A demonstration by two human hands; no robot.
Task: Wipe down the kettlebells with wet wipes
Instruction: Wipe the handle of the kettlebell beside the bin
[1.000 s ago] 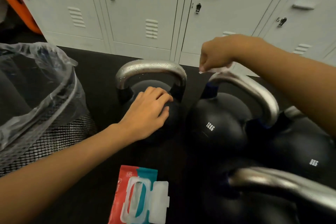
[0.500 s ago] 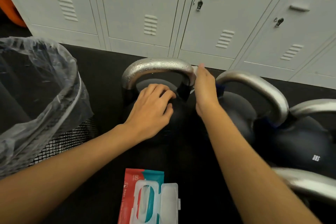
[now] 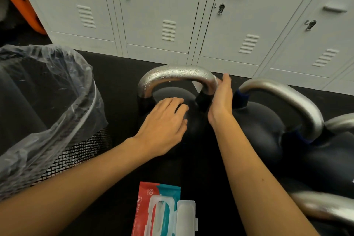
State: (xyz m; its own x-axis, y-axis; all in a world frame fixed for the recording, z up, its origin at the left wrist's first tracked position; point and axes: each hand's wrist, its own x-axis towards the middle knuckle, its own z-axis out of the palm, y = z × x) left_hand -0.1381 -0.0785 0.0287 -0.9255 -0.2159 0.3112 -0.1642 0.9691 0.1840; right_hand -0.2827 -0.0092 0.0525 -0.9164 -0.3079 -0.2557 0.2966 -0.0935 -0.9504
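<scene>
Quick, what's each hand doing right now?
Left hand: open, resting on the kettlebell.
Right hand: fingers straight, pressing a wipe against the handle.

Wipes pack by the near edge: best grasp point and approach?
Probably the wipes pack by its long edges, from above. It lies flat on the floor, its flip lid open to the right, so a pinch across the soft red-teal body, above the lid frame, seems safest.

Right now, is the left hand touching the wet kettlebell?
Touching. The head view shows the left hand resting its fingers on the black body of the kettlebell.
</scene>
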